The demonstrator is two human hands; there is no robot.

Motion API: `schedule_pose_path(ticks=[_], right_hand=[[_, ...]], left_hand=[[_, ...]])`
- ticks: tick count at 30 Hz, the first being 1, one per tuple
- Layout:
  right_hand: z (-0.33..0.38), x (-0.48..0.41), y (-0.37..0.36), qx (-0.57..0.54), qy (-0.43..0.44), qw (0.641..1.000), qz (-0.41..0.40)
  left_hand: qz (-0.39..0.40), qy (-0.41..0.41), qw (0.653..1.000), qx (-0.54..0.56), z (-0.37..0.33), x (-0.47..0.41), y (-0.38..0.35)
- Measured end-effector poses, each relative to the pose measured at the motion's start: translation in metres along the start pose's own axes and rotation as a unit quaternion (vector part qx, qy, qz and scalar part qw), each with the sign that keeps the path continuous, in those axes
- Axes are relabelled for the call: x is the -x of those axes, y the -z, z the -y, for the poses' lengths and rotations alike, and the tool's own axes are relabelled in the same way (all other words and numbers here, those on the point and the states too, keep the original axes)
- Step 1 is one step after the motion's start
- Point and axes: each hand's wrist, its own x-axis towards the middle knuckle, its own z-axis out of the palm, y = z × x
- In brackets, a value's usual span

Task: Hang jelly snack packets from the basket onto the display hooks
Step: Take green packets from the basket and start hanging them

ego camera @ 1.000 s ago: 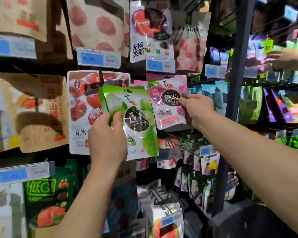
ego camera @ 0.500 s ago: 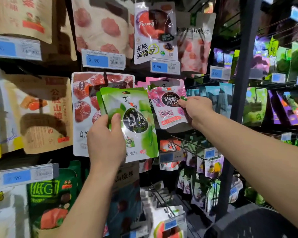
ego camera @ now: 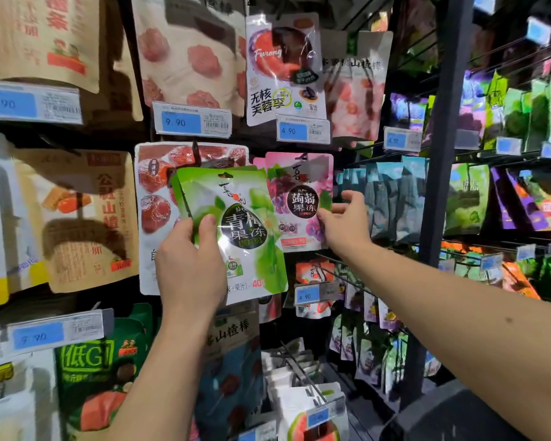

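My left hand (ego camera: pixel 188 268) grips a small stack of green jelly packets (ego camera: pixel 245 230) by the lower left corner, thumb on the front, holding them up before the display. Just to the right, a pink grape jelly packet (ego camera: pixel 295 202) hangs from a hook with more pink packets behind it. My right hand (ego camera: pixel 347 224) is at that packet's lower right edge, fingers spread and loosened, thumb tip touching the packet. The basket is out of view.
Large date and hawthorn bags (ego camera: pixel 159 198) hang behind the green packets. Price tags (ego camera: pixel 303 130) sit on hook ends above. Bare wire hooks (ego camera: pixel 341 275) stick out below the pink packet. A dark upright post (ego camera: pixel 439 186) divides off the right-hand shelf bay.
My right hand's fingers have uncurled from the pink packet's right edge. The green packets in my left hand stayed in about the same place. A person's hand at far right is gone from view.
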Motion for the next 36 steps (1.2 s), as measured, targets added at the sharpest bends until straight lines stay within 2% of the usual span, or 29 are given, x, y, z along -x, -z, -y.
schedule_pose_path(ticks=[3, 6, 19, 26, 29, 31, 33, 36], right_hand=[[-0.006, 0.020, -0.002, 0.083, 0.095, 0.991, 0.038], [-0.011, 0.030, -0.009, 0.207, 0.172, 0.957, 0.110], [-0.006, 0.008, -0.045, 0.343, 0.136, 0.921, 0.127], [0.001, 0.010, -0.027, 0.305, 0.131, 0.925, 0.185], [0.008, 0.025, -0.007, 0.277, 0.157, 0.935, 0.157], [0.017, 0.039, 0.010, 0.212, 0.174, 0.950, 0.149], [0.029, 0.058, 0.029, 0.123, 0.156, 0.962, 0.188], [0.034, 0.083, 0.059, 0.059, 0.088, 0.955, 0.277]], left_hand=[[-0.006, -0.005, 1.000, 0.000, 0.000, -0.002, 0.004], [-0.005, -0.007, 1.000, 0.003, -0.002, -0.003, 0.005], [0.002, 0.003, 1.000, 0.013, 0.013, -0.007, 0.002], [0.027, 0.011, 0.999, 0.015, 0.011, -0.003, -0.001], [0.038, 0.008, 0.999, 0.021, 0.005, 0.003, -0.005], [0.046, 0.004, 0.998, 0.031, 0.002, 0.009, -0.011], [0.054, 0.003, 0.998, 0.044, -0.002, 0.017, -0.017], [0.064, 0.010, 0.997, 0.051, -0.011, 0.034, -0.029]])
